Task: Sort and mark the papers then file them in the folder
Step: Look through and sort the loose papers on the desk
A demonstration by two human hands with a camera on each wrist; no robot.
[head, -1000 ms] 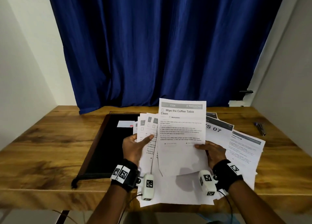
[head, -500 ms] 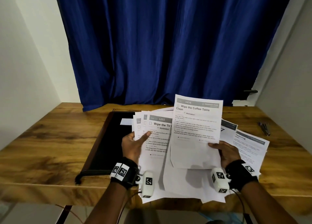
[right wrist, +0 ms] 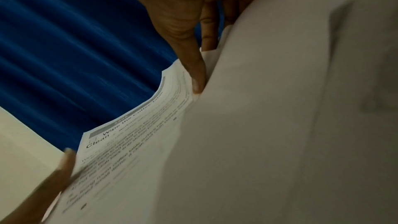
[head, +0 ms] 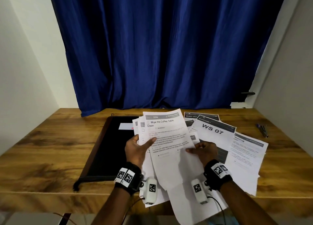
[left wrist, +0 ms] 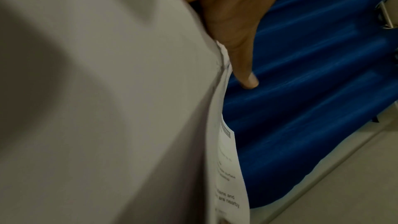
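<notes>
left hand (head: 137,148): thumb clamps fanned papers (head: 141,131) at their 9 o'clock edge | right hand (head: 205,151): thumb and fingers pinch "Wipe the Coffee Table Clean" sheet (head: 166,134) at its 4 o'clock edge | change: sheet swung back left onto the fan, tilted | black folder (head: 108,150): open on wooden table (head: 42,150), 9 o'clock of hands | "WS 07" sheet (head: 213,131): uncovered at 3 o'clock

Blurred grey-white paper (left wrist: 96,108) fills the left side of the left wrist view. The left hand (left wrist: 232,14) lies along its right edge, one fingertip (left wrist: 249,83) pointing down. A printed sheet (left wrist: 228,168) peeks out below. Behind hangs a blue curtain (left wrist: 312,74), beside a pale wall (left wrist: 355,185).
</notes>
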